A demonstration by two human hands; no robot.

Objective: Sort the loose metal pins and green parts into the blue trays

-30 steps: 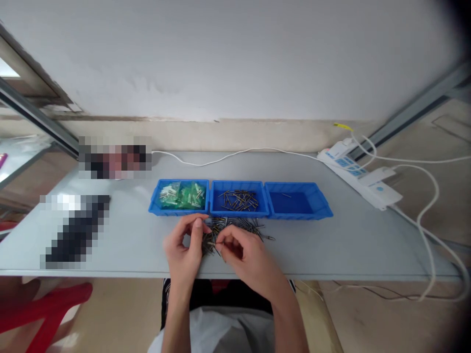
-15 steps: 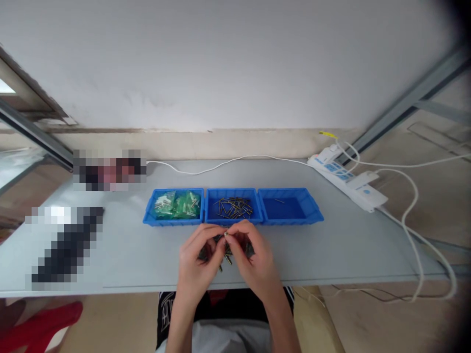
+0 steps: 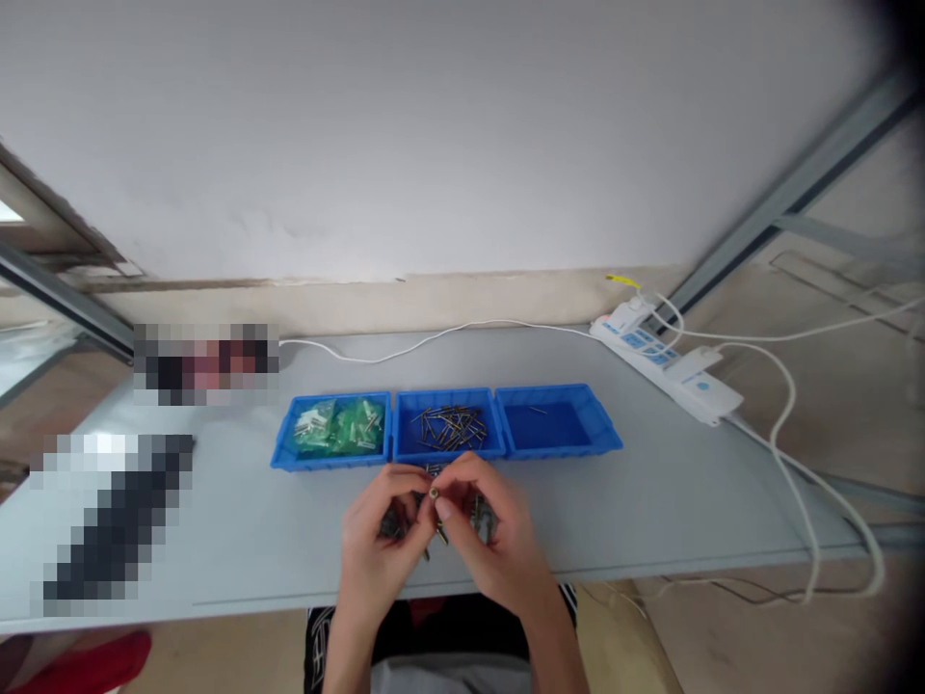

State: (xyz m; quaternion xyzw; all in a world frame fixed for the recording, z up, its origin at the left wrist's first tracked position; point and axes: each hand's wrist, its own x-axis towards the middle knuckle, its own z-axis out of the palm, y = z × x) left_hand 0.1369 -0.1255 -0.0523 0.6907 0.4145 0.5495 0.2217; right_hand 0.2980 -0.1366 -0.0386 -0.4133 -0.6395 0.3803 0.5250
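Note:
My left hand point(image 3: 380, 540) and my right hand point(image 3: 484, 535) meet over a heap of small metal pins point(image 3: 440, 516) on the grey table point(image 3: 650, 501). Both pinch one small pin point(image 3: 435, 493) between their fingertips, held just above the heap. Right behind the hands stand three blue trays in a row. The left tray point(image 3: 285, 453) holds green plastic bags of small parts. Loose dark pins lie in the middle tray point(image 3: 401, 448). The right tray point(image 3: 599, 434) holds a single pin.
A white power strip point(image 3: 669, 366) with plugs and white cables lies at the table's back right. A white cable point(image 3: 434, 337) runs along the back edge. Blurred-out objects lie at the left. A white wall stands behind.
My hands came together from apart and lifted one pin between their fingertips. The view has tilted, so the table and trays sit lower in the picture.

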